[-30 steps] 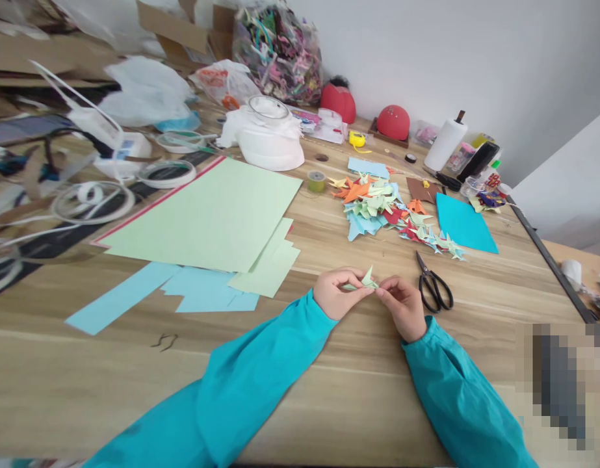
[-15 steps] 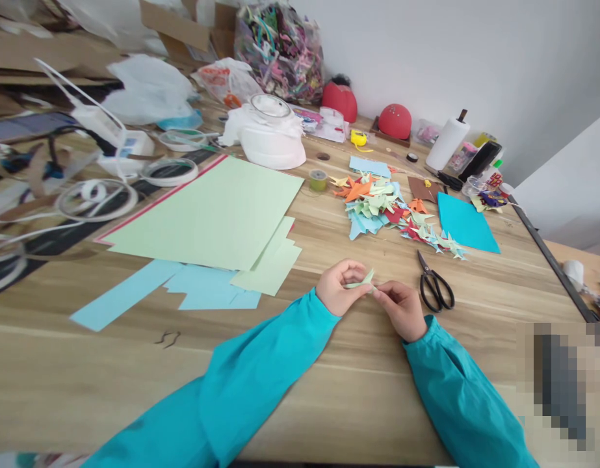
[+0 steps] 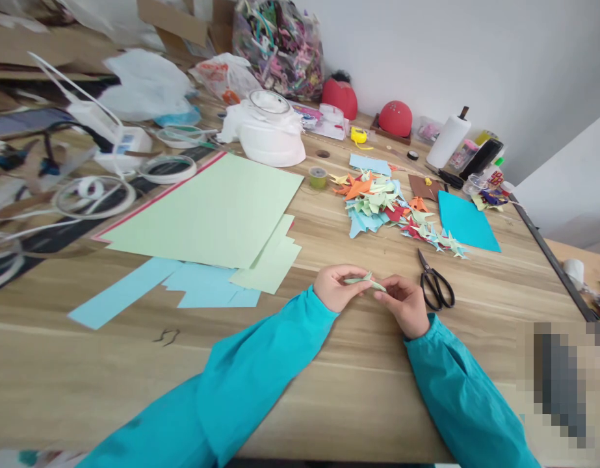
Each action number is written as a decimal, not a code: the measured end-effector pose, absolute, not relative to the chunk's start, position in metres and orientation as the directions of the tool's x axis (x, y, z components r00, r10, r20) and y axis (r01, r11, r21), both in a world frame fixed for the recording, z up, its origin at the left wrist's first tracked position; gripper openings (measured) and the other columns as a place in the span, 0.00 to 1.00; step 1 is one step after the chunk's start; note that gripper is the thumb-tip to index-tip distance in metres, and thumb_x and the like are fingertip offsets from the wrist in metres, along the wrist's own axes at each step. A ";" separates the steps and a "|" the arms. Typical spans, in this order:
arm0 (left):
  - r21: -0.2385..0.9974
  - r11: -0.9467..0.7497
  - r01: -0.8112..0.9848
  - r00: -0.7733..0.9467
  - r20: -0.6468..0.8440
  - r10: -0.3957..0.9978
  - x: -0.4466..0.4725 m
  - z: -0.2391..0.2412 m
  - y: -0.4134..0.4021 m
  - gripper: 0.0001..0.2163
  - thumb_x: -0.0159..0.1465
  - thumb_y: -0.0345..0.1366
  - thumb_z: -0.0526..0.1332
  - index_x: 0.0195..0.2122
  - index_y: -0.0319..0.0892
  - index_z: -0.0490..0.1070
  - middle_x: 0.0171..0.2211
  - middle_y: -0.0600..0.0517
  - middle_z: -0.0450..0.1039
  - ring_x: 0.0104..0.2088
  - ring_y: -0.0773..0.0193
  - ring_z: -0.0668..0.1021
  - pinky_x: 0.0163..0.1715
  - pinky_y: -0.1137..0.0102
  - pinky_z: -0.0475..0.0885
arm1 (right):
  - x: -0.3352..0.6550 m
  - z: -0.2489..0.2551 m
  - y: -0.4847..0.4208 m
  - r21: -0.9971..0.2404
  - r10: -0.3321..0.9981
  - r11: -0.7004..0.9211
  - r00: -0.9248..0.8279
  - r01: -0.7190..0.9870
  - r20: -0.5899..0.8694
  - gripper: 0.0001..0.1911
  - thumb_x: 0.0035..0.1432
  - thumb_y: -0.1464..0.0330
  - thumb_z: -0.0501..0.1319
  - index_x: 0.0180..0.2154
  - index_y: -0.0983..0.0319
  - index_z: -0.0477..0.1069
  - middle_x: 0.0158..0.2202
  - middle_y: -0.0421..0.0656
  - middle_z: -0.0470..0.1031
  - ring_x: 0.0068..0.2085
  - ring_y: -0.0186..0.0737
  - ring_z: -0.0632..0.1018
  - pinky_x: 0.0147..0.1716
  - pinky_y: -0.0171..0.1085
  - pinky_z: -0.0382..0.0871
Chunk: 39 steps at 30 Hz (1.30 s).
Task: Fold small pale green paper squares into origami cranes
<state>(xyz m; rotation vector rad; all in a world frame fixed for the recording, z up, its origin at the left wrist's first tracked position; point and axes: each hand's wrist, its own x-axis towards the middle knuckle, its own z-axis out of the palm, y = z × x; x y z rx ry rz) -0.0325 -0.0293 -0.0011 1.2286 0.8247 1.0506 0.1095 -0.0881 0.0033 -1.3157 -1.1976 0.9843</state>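
A small piece of pale green folded paper (image 3: 363, 281) is held above the wooden table between both hands. My left hand (image 3: 339, 286) pinches one side of it between thumb and fingers, which hide part of the folds. At the paper's other end, the thumb and forefinger of my right hand (image 3: 404, 302) close on its narrow tip. Black-handled scissors (image 3: 435, 286) lie just right of my right hand. Beyond the hands is a heap of pointed folded paper figures (image 3: 378, 205) in green, orange, red and blue, looking like paper cranes.
Large pale green sheets (image 3: 207, 208) lie at left, with light blue paper strips (image 3: 121, 292) in front. A turquoise sheet (image 3: 468, 221) lies at right. Farther back are a tape roll (image 3: 318, 177), red pincushion-like domes (image 3: 395, 119) and a stuffed clear bag (image 3: 280, 52). Cables (image 3: 92, 195) clutter the left.
The folded paper's upright point has dropped lower, and more of its narrow right end shows. My right hand has shifted slightly right, away from the left.
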 end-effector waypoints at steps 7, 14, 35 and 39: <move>0.982 -0.026 -0.186 0.338 0.089 0.937 -0.033 -0.005 -0.026 0.10 0.43 0.37 0.68 0.24 0.36 0.74 0.26 0.48 0.77 0.21 0.66 0.75 0.21 0.72 0.75 | 0.109 0.004 -0.088 -0.988 0.982 0.078 0.162 0.134 0.099 0.08 0.47 0.63 0.63 0.27 0.61 0.73 0.23 0.40 0.73 0.26 0.35 0.72 0.27 0.36 0.66; 0.985 -0.034 -0.171 0.347 0.093 0.933 -0.034 0.000 -0.028 0.09 0.43 0.37 0.67 0.23 0.37 0.74 0.25 0.48 0.77 0.22 0.65 0.76 0.21 0.73 0.75 | 0.109 0.003 -0.088 -0.983 0.970 0.140 0.184 0.120 0.161 0.04 0.46 0.66 0.64 0.26 0.61 0.74 0.24 0.41 0.73 0.26 0.36 0.72 0.27 0.36 0.66; 0.864 0.438 -0.251 0.557 -0.241 0.795 -0.035 -0.001 -0.022 0.19 0.35 0.36 0.71 0.28 0.33 0.72 0.24 0.48 0.77 0.21 0.65 0.76 0.17 0.74 0.71 | 0.111 0.001 -0.090 -0.994 0.995 0.066 0.062 0.083 0.072 0.08 0.47 0.65 0.64 0.24 0.63 0.71 0.19 0.39 0.73 0.20 0.31 0.70 0.22 0.32 0.65; 0.879 0.408 -0.247 0.512 -0.239 0.825 -0.032 -0.002 -0.025 0.19 0.34 0.36 0.72 0.28 0.33 0.72 0.23 0.49 0.76 0.22 0.65 0.76 0.21 0.72 0.73 | 0.111 0.002 -0.089 -0.997 0.993 0.042 0.110 0.072 0.050 0.09 0.46 0.64 0.64 0.23 0.63 0.71 0.18 0.39 0.72 0.19 0.31 0.69 0.20 0.32 0.64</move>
